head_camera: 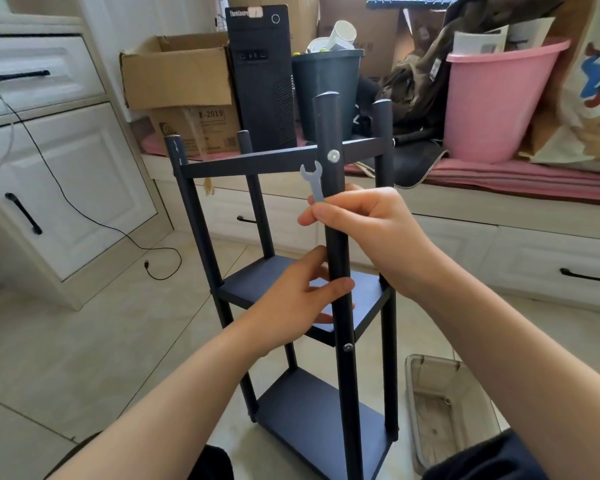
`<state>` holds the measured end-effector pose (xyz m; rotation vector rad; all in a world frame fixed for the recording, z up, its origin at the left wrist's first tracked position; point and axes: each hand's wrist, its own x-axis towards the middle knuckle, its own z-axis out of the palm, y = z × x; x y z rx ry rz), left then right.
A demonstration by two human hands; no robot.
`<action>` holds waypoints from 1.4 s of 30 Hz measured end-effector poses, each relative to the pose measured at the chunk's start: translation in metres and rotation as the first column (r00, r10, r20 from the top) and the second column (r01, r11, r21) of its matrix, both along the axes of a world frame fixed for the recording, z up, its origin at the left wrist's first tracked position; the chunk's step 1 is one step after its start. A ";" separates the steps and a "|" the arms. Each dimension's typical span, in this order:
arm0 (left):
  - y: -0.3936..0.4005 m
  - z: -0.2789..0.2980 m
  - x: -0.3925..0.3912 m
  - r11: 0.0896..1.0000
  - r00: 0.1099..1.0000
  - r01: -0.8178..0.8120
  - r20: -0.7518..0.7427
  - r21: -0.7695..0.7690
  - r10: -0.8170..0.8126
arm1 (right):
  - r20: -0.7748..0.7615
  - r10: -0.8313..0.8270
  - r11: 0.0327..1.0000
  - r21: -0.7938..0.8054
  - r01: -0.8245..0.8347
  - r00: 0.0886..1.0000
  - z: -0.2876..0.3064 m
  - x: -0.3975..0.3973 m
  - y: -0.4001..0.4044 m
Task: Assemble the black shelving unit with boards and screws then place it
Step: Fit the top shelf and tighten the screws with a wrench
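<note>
On the tiled floor (84,341), directly in front of the person, the black shelving unit (302,292) stood upright, with three boards already fixed between its four round posts. The nearest post (333,209) rose between the two hands. The left hand (302,299) held this post just above the middle board (257,282): the thumb was curled across the front of the post and the other fingers went behind it, so they were mostly hidden. The right hand (357,220) was higher on the same post, below the top board (243,164). Its fingers were curled around the post, and the thumb and forefinger pinched the handle of a small flat silver wrench (313,180). The open end of the wrench pointed up and was just beside the silver screw head (333,155) at the level of the top board, but it did not touch it. A second, darker screw (347,347) was visible lower on the post, under the middle board. The bottom board (309,417) was close to the floor. To the right of the unit a grey plastic tray (426,368) lay on the tiles. At the left there were white cabinets (77,188) with black handles, and a black cable (94,220) ran down to the floor. Behind the unit a low bench with drawers carried cardboard boxes (174,74), a black computer tower (260,77), a dark bin (326,84) with paper cups inside and a pink bucket (492,105).
</note>
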<state>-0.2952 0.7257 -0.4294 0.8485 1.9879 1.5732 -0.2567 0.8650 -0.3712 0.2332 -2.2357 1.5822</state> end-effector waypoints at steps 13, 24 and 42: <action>-0.019 0.007 -0.011 0.999 0.999 -0.019 0.028 -0.047 0.021 | -0.032 0.051 0.981 -0.184 -0.056 0.998 -0.012 -0.005 0.001; -0.019 0.000 -0.018 0.984 0.955 -0.166 -0.262 -0.070 0.142 | 0.070 -0.102 0.946 -0.303 0.119 0.992 -0.017 -0.010 0.027; -0.023 0.005 -0.005 0.965 0.905 -0.257 -0.361 -0.045 0.224 | 0.024 -0.252 0.968 0.004 0.252 0.967 -0.012 -0.033 0.019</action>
